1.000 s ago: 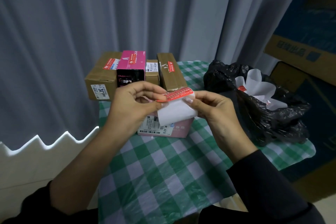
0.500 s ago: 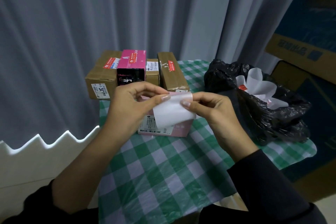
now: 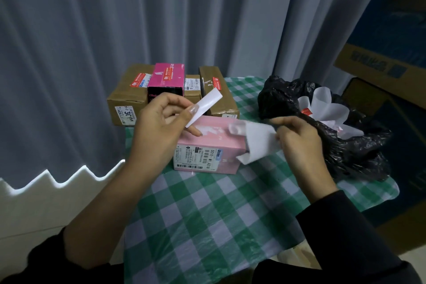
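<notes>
Both hands are pinching paper, left hand the narrow strip, right hand the larger sheet, which, pinched lightly, I'm risking dropping short of the black bag.

Printed sideways on the white label on the near side of the pink box: "501E- M1 A21B", barcode beneath. Behind and left of the pink box, on the brown carton, a sticker reading "51-2", then large "3C", rest unclear. Script on the magenta box behind the pink box too small to read.

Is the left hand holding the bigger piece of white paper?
No, the left hand pinches the narrow strip, while the right hand holds the bigger piece.
</notes>
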